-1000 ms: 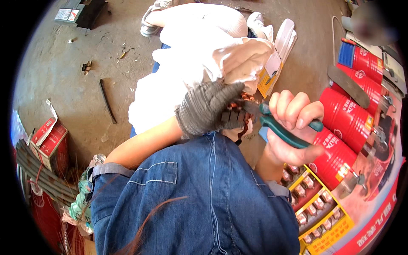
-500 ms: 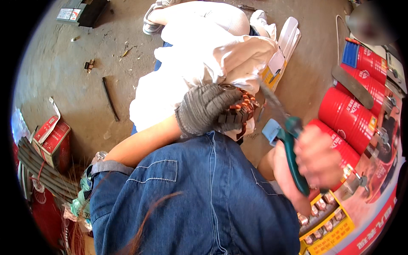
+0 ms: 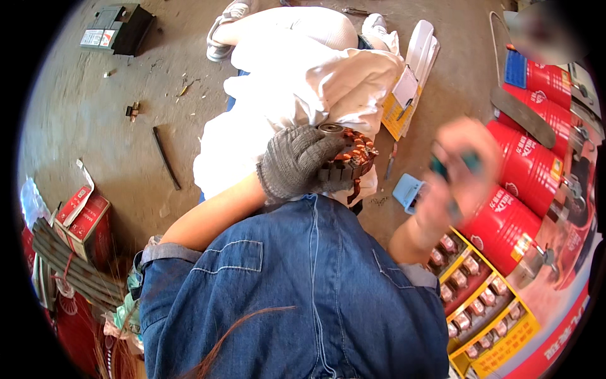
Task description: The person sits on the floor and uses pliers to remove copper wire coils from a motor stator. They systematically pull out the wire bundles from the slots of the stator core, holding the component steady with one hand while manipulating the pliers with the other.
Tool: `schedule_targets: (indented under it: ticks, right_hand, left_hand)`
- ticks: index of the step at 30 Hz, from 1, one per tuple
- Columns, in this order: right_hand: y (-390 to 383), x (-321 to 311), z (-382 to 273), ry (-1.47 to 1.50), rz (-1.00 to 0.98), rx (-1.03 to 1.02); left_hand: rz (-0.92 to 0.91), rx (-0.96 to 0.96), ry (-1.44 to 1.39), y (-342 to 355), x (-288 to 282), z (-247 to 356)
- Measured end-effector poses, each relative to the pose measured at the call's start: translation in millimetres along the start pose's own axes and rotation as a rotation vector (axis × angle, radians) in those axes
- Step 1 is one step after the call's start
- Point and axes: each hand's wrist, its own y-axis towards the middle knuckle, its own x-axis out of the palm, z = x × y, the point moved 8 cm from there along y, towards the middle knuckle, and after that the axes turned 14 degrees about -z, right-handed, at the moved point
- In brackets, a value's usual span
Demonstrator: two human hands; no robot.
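Observation:
My left hand (image 3: 293, 159), in a dark grey knitted glove, is wrapped round a motor stator (image 3: 347, 165). The stator is a dark laminated ring with orange-brown copper windings, held just past the front of my denim shirt, over a white cloth (image 3: 252, 114) draped on my lap. A round metal part (image 3: 331, 128) shows at its upper edge, by the gloved fingers. My bare right hand (image 3: 467, 148) is raised to the right of the stator, apart from it. It grips a green-handled tool (image 3: 471, 163); both are smeared by motion, so the tool's working end cannot be made out.
Beside my right forearm lies a light blue plastic piece (image 3: 409, 191). Red cylinders (image 3: 522, 155) and a yellow rack (image 3: 456, 268) of copper-coloured pieces line the right. A red carton (image 3: 82, 221) and grey coiled hose (image 3: 76, 262) stand left. A battery (image 3: 118, 30) sits farther off.
My right hand has swung up and away from me with the green-handled tool, which has turned from lengthwise view into a blur. The left hand still holds the stator in nearly the same place.

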Motion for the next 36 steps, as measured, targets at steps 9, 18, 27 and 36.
schedule_targets:
  ticks: [9, 18, 27, 36]
  right_hand:
    - [1.7, 47.8, 90.6, -0.081, -0.28, 0.184]
    - [-158.6, 71.7, 86.1, 0.647, 0.002, 0.957]
    - [-156.6, 108.9, 92.9, 1.443, -0.17, 0.747]
    - [-157.6, 94.0, 97.6, 0.537, -0.118, 0.654]
  left_hand:
    - [0.078, 0.141, 0.127, -2.1, -3.0, 13.4]
    - [-0.039, 0.071, 0.224, 10.0, -8.2, 18.9]
    - [-0.162, -0.138, 0.342, 12.2, 2.6, 11.6]
    - [-0.149, -0.151, 0.354, 21.2, -0.7, 16.6]
